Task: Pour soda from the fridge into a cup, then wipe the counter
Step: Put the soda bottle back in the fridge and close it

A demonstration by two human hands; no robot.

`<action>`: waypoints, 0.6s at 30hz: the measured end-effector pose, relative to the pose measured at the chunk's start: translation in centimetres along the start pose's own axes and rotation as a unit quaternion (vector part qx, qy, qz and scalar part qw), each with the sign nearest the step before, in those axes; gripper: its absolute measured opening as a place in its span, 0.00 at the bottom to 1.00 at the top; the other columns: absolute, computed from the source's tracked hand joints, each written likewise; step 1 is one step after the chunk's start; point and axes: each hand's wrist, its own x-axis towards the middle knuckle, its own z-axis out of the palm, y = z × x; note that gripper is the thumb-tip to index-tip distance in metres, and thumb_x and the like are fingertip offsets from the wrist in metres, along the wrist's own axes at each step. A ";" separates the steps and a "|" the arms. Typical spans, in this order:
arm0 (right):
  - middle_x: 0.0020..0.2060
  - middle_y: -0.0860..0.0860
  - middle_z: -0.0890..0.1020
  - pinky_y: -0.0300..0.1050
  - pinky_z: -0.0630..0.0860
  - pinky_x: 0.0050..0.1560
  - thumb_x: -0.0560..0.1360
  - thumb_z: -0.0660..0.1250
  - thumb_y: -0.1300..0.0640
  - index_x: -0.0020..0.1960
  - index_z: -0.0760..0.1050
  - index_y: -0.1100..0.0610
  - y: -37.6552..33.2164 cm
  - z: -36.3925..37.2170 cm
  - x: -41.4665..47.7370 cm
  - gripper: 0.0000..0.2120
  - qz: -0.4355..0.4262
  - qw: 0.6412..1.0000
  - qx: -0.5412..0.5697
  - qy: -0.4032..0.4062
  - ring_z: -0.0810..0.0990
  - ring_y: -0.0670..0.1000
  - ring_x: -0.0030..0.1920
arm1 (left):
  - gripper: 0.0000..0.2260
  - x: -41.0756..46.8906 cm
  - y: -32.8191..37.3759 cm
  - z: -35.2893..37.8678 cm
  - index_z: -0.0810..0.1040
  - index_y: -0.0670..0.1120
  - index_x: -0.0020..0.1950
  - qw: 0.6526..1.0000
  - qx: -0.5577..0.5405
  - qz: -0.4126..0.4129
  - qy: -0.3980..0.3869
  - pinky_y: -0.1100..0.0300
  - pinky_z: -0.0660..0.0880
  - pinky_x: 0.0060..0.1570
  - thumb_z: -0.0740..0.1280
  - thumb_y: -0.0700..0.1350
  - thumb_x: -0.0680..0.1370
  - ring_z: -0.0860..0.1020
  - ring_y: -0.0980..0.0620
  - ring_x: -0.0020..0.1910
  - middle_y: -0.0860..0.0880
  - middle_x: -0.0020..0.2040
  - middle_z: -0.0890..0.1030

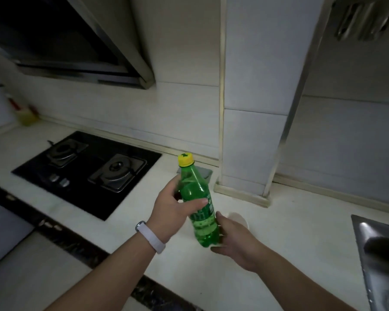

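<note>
A green soda bottle (199, 207) with a yellow cap, shut, is held upright and slightly tilted above the white counter (301, 232). My left hand (173, 209) grips its middle, thumb across the front. My right hand (234, 241) cups its lower part, thumb along the side and fingers under the base. A white cup (241, 219) shows just behind my right hand, mostly hidden by it. A grey cloth (206, 172) lies on the counter behind the bottle's neck, near the tiled pillar.
A black two-burner gas hob (88, 171) is set into the counter on the left, under a range hood (76, 41). A steel sink (380, 254) is at the right edge. A tiled pillar (252, 131) stands behind the bottle. A yellow bottle (27, 115) stands far left.
</note>
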 end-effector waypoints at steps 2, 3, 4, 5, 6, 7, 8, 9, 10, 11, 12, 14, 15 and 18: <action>0.57 0.53 0.84 0.52 0.79 0.55 0.80 0.60 0.40 0.64 0.77 0.52 0.0 1.1 0.2 0.21 0.011 1.000 0.008 -0.023 0.83 0.54 0.56 | 0.23 -0.8 0.2 -0.9 0.80 0.51 0.58 1.000 0.007 0.002 0.023 0.60 0.79 0.45 0.78 0.35 0.66 0.82 0.51 0.49 0.50 0.48 0.85; 0.56 0.53 0.84 0.53 0.78 0.56 0.80 0.60 0.41 0.64 0.77 0.52 0.0 1.8 0.3 0.20 0.016 0.999 0.012 -0.031 0.83 0.54 0.56 | 0.24 -1.3 0.4 -1.5 0.80 0.51 0.58 0.999 0.012 0.003 0.035 0.60 0.79 0.46 0.79 0.37 0.65 0.82 0.50 0.50 0.50 0.49 0.85; 0.56 0.53 0.85 0.54 0.78 0.58 0.80 0.60 0.42 0.63 0.78 0.53 0.0 2.5 0.4 0.20 0.021 0.999 0.015 -0.042 0.83 0.55 0.56 | 0.24 -1.7 0.5 -2.2 0.79 0.51 0.59 0.999 0.016 0.005 0.045 0.59 0.80 0.46 0.78 0.38 0.64 0.82 0.49 0.50 0.50 0.50 0.85; 0.55 0.54 0.85 0.54 0.78 0.59 0.80 0.60 0.42 0.62 0.79 0.53 0.0 3.3 0.6 0.19 0.028 0.998 0.015 -0.053 0.83 0.56 0.56 | 0.25 -2.2 0.5 -3.0 0.79 0.51 0.59 0.998 0.021 0.005 0.056 0.59 0.80 0.47 0.78 0.39 0.64 0.82 0.48 0.51 0.49 0.50 0.85; 0.55 0.54 0.85 0.55 0.77 0.60 0.81 0.60 0.43 0.62 0.79 0.53 0.0 4.3 0.7 0.19 0.034 0.997 0.014 -0.064 0.83 0.56 0.56 | 0.25 -2.6 0.5 -3.8 0.79 0.51 0.60 0.997 0.026 0.005 0.068 0.59 0.80 0.46 0.79 0.39 0.64 0.82 0.48 0.51 0.49 0.50 0.85; 0.55 0.54 0.85 0.55 0.77 0.60 0.81 0.60 0.44 0.62 0.80 0.54 0.1 5.3 0.9 0.19 0.041 0.996 0.013 -0.073 0.83 0.57 0.56 | 0.25 -3.0 0.5 -4.8 0.79 0.51 0.59 0.996 0.029 0.003 0.081 0.60 0.79 0.46 0.79 0.38 0.64 0.82 0.48 0.51 0.49 0.50 0.85; 0.55 0.55 0.85 0.55 0.78 0.59 0.81 0.60 0.44 0.61 0.80 0.54 0.2 6.3 1.2 0.19 0.047 0.995 0.012 -0.083 0.83 0.57 0.56 | 0.25 -3.5 0.5 -5.9 0.79 0.51 0.59 0.995 0.030 0.001 0.093 0.60 0.79 0.46 0.79 0.38 0.64 0.82 0.48 0.51 0.49 0.50 0.85; 0.55 0.56 0.85 0.54 0.79 0.57 0.81 0.61 0.44 0.61 0.80 0.55 0.5 7.5 1.5 0.19 0.052 0.994 0.010 -0.091 0.83 0.58 0.56 | 0.25 -3.9 0.5 -7.1 0.79 0.50 0.60 0.994 0.032 0.001 0.102 0.59 0.80 0.47 0.79 0.37 0.65 0.82 0.48 0.52 0.49 0.50 0.85; 0.55 0.57 0.84 0.53 0.79 0.54 0.80 0.61 0.44 0.61 0.80 0.55 0.7 8.6 1.8 0.19 0.057 0.994 0.009 -0.097 0.83 0.58 0.55 | 0.26 -4.2 0.4 -8.2 0.79 0.50 0.61 0.993 0.036 0.002 0.110 0.58 0.80 0.48 0.79 0.37 0.65 0.82 0.48 0.52 0.49 0.51 0.85; 0.56 0.57 0.84 0.52 0.80 0.52 0.80 0.62 0.44 0.61 0.80 0.55 1.0 9.9 2.1 0.19 0.063 0.993 0.009 -0.104 0.83 0.58 0.54 | 0.26 -4.6 0.4 -9.5 0.79 0.51 0.61 0.992 0.040 0.002 0.119 0.56 0.80 0.49 0.79 0.39 0.65 0.82 0.49 0.52 0.49 0.51 0.85; 0.56 0.57 0.84 0.51 0.80 0.51 0.80 0.62 0.44 0.61 0.80 0.55 1.3 11.2 2.4 0.19 0.069 0.992 0.008 -0.109 0.83 0.57 0.53 | 0.26 -5.0 0.3 -10.7 0.79 0.52 0.61 0.991 0.042 0.004 0.127 0.56 0.80 0.50 0.79 0.40 0.64 0.82 0.50 0.52 0.50 0.50 0.85; 0.55 0.58 0.84 0.51 0.80 0.51 0.80 0.62 0.46 0.60 0.81 0.56 2.0 14.0 3.0 0.18 0.076 0.990 0.002 -0.116 0.84 0.57 0.51 | 0.25 -5.9 -0.1 -13.3 0.79 0.53 0.60 0.989 0.039 0.006 0.144 0.58 0.80 0.48 0.78 0.42 0.64 0.82 0.52 0.51 0.51 0.49 0.85; 0.55 0.59 0.84 0.51 0.80 0.50 0.80 0.62 0.47 0.60 0.81 0.57 2.3 15.5 3.3 0.17 0.077 0.990 -0.001 -0.118 0.84 0.57 0.50 | 0.25 -6.5 -0.3 -14.8 0.79 0.53 0.59 0.988 0.035 0.006 0.150 0.58 0.80 0.48 0.78 0.42 0.64 0.82 0.52 0.51 0.51 0.49 0.85; 0.54 0.61 0.84 0.51 0.80 0.47 0.80 0.63 0.51 0.58 0.81 0.59 3.3 20.8 4.0 0.15 0.078 0.989 -0.010 -0.122 0.84 0.58 0.48 | 0.25 -8.2 -0.8 -19.7 0.79 0.52 0.60 0.986 0.017 0.006 0.167 0.57 0.80 0.49 0.77 0.41 0.64 0.82 0.50 0.52 0.50 0.50 0.85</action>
